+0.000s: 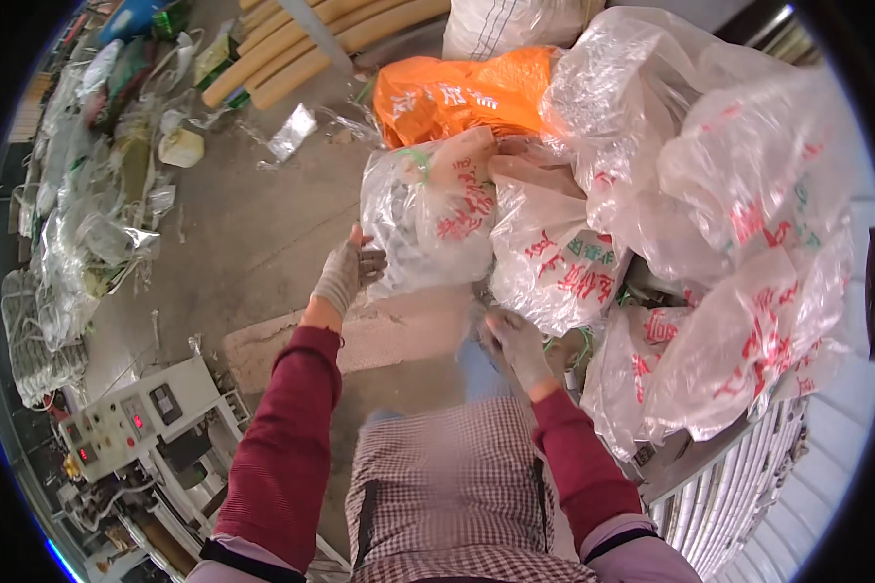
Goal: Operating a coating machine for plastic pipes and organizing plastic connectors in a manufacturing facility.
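My left hand (348, 275), in a pale glove with the fingertips showing, rests at the left side of a filled clear plastic bag (428, 219). Its fingers are stretched and touch the bag's edge, not wrapped round it. This bag has red print, grey contents and a green tie near its top. Just below the bag's lower right corner is my right hand (517, 350), also gloved, with its fingers curled. A grey smear of motion beside those fingers hides what they hold, if anything. A second clear bag with red and green print (559, 257) stands right beside the first.
Large clear bags (739, 214) pile up on the right, over white slats (739, 486). Behind are an orange bag (457, 92), a white sack (515, 24) and brown tubes (311, 44). Plastic scrap (97, 214) lies left, above a control panel (141, 418). A pinkish board (389, 335) lies on the floor.
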`<state>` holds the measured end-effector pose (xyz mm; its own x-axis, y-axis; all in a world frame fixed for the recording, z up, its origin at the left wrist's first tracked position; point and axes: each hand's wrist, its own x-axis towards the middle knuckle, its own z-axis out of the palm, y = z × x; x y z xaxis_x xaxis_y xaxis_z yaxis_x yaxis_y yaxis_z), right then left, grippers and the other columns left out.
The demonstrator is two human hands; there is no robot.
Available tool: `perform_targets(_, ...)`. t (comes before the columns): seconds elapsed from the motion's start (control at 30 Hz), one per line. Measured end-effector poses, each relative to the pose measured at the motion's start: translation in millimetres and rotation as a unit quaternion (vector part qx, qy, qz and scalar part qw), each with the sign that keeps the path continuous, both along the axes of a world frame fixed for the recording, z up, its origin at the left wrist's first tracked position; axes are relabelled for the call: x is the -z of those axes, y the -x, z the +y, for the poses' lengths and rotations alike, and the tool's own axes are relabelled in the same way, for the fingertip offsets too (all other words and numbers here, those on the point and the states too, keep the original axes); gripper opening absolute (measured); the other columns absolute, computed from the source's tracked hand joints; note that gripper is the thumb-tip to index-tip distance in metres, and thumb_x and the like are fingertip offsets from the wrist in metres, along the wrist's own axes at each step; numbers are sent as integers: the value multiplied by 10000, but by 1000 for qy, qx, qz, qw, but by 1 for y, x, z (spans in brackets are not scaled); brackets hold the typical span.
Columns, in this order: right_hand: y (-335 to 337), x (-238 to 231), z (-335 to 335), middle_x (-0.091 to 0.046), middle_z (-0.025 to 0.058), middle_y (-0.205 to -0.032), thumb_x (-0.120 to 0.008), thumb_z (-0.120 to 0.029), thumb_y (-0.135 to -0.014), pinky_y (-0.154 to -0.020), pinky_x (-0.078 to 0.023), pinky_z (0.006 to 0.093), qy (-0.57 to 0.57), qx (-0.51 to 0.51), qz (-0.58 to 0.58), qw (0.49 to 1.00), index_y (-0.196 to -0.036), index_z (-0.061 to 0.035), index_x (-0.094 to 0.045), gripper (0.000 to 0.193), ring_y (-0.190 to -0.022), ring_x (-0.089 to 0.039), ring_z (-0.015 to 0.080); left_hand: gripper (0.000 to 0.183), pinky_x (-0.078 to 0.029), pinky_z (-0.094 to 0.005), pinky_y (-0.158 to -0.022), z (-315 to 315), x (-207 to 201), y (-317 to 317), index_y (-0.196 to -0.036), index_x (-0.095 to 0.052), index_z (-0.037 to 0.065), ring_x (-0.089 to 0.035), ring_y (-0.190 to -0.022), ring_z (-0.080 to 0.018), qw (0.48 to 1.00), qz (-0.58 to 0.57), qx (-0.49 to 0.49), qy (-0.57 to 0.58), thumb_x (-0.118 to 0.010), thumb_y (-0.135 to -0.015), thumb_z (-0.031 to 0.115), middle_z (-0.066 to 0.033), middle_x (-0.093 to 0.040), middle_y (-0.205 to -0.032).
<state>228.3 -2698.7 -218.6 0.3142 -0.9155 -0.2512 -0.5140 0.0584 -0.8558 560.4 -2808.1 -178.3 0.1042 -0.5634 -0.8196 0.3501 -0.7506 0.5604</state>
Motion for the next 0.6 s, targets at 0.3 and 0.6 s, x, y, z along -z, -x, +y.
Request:
perform_targets(0.3,-101,127,-223,-592,57,-823,-650,-119,-746,-652,-480,341,35,149,-48,987,-943,-56,-606,212,-771,-580,229,887,-555,-446,-706,-194,125,11,-1290,-405,36,-633,-925,-369,967,33,42,-250,-373,-794,772,-282,-584,-1078)
perform_targets(0.6,-187,158,-265,-582,39,-864,-665,-56,-819,-704,-489,259,-184,362,-164,899,-1007,-16,-580,210,-793,-574,159,349,-577,-288,-685,-188,193,-23,-1095,-586,43,-661,-801,-142,912,312,177,-198,-675,-826,247,-53,-660,-942)
